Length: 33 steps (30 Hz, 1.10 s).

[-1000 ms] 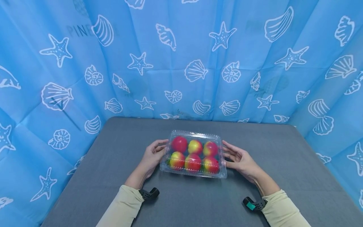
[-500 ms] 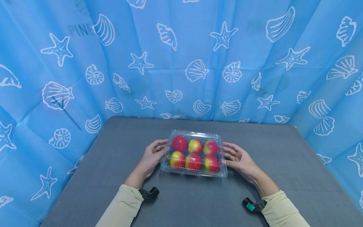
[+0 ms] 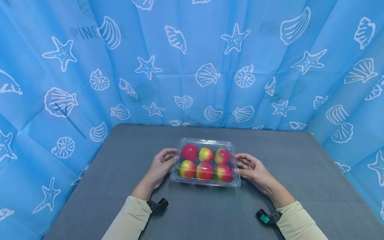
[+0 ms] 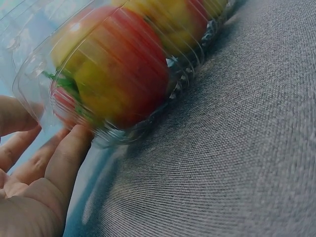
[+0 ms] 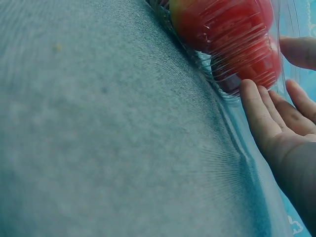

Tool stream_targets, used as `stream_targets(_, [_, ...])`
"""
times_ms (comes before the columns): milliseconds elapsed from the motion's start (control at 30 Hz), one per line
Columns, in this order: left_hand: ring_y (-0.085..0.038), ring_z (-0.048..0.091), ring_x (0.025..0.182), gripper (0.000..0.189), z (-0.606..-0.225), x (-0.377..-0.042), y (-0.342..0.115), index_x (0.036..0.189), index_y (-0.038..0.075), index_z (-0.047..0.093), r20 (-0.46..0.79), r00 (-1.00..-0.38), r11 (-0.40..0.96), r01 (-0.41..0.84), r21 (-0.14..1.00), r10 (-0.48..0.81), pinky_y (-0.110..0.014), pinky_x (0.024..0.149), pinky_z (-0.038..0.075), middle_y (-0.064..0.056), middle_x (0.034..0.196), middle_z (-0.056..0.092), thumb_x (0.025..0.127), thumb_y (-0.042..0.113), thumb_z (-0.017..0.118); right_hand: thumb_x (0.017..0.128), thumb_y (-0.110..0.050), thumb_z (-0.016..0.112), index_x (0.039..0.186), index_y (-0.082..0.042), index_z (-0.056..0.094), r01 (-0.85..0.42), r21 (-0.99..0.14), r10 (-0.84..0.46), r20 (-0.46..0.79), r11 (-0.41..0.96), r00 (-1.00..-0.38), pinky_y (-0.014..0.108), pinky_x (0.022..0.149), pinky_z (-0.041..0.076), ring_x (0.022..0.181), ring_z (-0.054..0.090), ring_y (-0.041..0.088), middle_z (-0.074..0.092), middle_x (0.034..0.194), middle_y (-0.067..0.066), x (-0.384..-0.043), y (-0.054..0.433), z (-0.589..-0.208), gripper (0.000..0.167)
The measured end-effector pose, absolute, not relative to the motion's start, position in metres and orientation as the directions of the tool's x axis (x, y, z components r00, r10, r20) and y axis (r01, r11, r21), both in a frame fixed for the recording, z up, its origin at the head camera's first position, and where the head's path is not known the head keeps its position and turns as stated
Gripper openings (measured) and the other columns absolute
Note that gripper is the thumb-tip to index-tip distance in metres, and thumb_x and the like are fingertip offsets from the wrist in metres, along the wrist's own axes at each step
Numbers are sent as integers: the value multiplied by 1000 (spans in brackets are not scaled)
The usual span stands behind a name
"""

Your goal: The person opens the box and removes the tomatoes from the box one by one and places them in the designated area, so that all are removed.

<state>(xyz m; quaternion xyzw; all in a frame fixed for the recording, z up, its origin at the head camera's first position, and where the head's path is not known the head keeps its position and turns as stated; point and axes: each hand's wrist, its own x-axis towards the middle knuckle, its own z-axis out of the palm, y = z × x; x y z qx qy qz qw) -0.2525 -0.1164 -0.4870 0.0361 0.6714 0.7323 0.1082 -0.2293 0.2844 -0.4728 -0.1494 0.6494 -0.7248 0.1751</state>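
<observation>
A clear plastic clamshell box (image 3: 198, 182) sits on the grey cloth in the head view. Inside are several round red-and-yellow fruits (image 3: 205, 171) in two rows, much like apples or peaches. My left hand (image 3: 161, 166) touches the box's left end with extended fingers; in the left wrist view, its fingertips (image 4: 79, 133) meet the lower corner, near a fruit with a green leaf (image 4: 69, 84). At the opposite end, my right hand (image 3: 255, 171) touches the box, thumb nearest me. The right wrist view has its fairly straight fingers (image 5: 256, 106) against the ribbed plastic.
The grey cloth-covered table (image 3: 192, 213) extends around the box on all sides. Behind it and along both sides hangs a blue curtain (image 3: 192, 60) printed with white shells and starfish. A black strap (image 3: 158, 205) is on each wrist.
The box has shifted very slightly right and away from me at its near edge. My right upper fingers have dropped a little and lie closer together. The left hand is nearly still.
</observation>
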Motion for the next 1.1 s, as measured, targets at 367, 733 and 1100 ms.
stream_targets(367, [-21,65,120,32,-488,-252,-116,139,10,61,-70,-977,-66,-85,994,200,-36,92,63,-12,136,64,107,14,62,102,4,63,144,-6,49,73,-994,-425,-33,-79,-905,29,101,60,129,65,7,64,139,-3,-229,284,-472,45])
stream_targets(733, [-19,63,114,28,-489,-252,-116,133,5,65,-77,-976,-42,-87,995,203,-32,91,63,-9,128,63,107,14,62,101,3,66,143,1,49,94,-994,-395,-63,-59,-917,27,100,60,125,67,7,67,135,-3,-228,282,-470,46])
stream_targets(1100, [-19,62,117,27,-488,-251,-116,133,4,66,-77,-976,-21,-83,996,202,-31,93,62,-10,132,62,108,14,60,100,4,66,133,-7,62,126,-990,-373,-94,-64,-923,25,99,60,120,67,5,69,129,-4,-227,281,-469,36])
